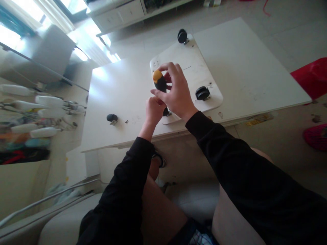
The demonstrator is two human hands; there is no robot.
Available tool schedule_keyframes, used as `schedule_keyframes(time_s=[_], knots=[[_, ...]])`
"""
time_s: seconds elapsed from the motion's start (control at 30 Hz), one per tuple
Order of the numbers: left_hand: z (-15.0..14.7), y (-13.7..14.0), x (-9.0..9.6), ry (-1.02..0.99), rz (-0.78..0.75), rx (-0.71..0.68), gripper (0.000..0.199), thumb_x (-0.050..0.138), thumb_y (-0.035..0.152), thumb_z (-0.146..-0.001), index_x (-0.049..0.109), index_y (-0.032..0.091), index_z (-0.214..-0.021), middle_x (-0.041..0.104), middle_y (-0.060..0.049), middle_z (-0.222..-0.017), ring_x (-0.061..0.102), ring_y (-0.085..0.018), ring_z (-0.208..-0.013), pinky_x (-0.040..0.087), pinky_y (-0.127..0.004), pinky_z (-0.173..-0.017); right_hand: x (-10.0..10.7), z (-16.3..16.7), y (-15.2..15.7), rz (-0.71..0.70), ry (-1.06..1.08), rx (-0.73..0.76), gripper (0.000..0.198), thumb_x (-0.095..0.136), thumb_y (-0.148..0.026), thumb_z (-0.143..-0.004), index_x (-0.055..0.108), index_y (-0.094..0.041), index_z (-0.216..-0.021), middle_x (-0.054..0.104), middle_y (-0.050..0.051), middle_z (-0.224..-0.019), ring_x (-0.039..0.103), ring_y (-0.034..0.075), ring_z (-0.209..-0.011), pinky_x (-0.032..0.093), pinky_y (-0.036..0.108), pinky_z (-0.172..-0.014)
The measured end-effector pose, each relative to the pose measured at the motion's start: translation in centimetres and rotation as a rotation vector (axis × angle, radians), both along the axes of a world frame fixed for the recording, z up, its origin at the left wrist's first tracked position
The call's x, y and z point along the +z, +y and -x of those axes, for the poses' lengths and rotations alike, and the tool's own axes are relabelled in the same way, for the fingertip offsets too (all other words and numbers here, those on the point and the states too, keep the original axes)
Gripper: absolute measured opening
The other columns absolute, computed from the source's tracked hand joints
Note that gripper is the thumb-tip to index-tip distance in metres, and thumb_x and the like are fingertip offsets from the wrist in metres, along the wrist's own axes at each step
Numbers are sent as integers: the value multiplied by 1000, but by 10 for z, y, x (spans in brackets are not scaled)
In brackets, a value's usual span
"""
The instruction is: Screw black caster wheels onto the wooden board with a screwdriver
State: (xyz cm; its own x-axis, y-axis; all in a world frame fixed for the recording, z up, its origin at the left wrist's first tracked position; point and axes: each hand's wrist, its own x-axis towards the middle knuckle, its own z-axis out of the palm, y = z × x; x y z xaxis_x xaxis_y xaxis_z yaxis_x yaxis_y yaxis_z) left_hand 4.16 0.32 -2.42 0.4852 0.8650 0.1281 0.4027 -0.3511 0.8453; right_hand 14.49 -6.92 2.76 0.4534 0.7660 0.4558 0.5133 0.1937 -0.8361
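Note:
My right hand (178,91) has its fingers curled around the handle of a screwdriver (160,82), black with a yellow end. The screwdriver stands steeply, handle up, over the near left corner of a white board (196,66). Just below the handle, my left hand (154,110) is closed; its fingertips are hidden, and what they pinch cannot be made out. Beside them a black caster (166,111) shows in part at that corner. Two more black casters, a far one (182,36) and a near right one (202,93), stand wheels up on the board.
The board lies on a white table (255,68). A loose caster (111,117) rests on the table's left, with small dark bits (126,121) beside it. A white cabinet (122,15) stands behind, and a red object (311,76) is at the right.

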Motion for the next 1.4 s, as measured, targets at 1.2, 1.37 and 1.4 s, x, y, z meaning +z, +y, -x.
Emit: schedule_keyframes(time_s=[1.2,1.37,1.4], knots=[[-1,-8,11,36,-16,-31,22,72,4,-71,60,19,-62,67,2,-62,60,-13,-64,49,-24,-64,-2,-3,3,4,40,-8,38,76,-25,-86,50,-30,-114,69,2,-110,70,21,-104,62,39,-95],[1,-1,7,8,69,-151,26,75,1,-67,58,19,-61,68,2,-62,64,-14,-69,52,-24,-69,-1,-6,3,-9,34,-15,33,76,-29,-84,55,-33,-109,71,3,-116,67,22,-105,62,40,-95],[3,2,4,15,78,-164,25,76,1,-66,59,19,-61,69,2,-64,65,-14,-70,53,-24,-70,0,-6,3,-11,32,-19,33,76,-30,-83,57,-33,-109,70,3,-118,66,22,-104,63,40,-95]])
